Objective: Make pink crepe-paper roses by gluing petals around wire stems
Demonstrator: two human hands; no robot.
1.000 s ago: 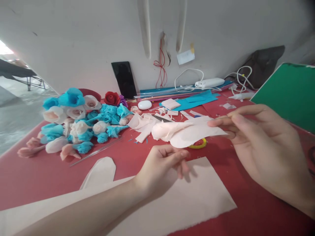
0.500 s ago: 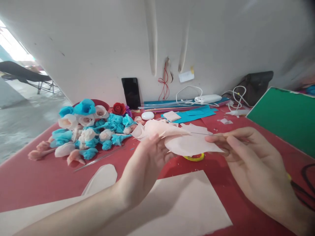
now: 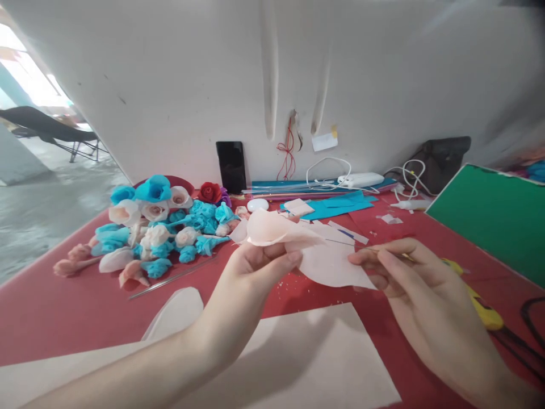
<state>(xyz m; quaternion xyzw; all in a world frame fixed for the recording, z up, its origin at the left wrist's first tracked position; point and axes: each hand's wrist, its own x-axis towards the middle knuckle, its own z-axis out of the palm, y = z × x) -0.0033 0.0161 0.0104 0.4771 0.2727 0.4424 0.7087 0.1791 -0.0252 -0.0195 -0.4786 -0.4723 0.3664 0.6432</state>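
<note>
Pale pink paper is curled into a cupped flower [image 3: 268,228] in front of me, its thin wire stem [image 3: 340,242] running to the right. My left hand [image 3: 251,278] is closed on the flower's base, thumb in front and fingers behind. My right hand [image 3: 417,284] pinches the far end of the stem. Below the stem hangs a loose-edged pale paper petal [image 3: 334,267]; its right tip meets the right hand's lower fingers. Whether those fingers grip the petal is unclear. Under both hands lies a large pale paper sheet [image 3: 315,358].
Blue, white and pink paper flowers [image 3: 162,227] are heaped at the left, beside thin wires [image 3: 170,276]. A phone [image 3: 231,166] leans on the wall. Behind the right hand are a yellow tool [image 3: 485,309] with a black cord and a green board [image 3: 494,218]. Cut petals [image 3: 176,309] lie front left.
My left hand has turned, bringing its thumb to the front of the flower, and the flower has rolled with it. The right hand has shifted slightly down, still pinching the stem.
</note>
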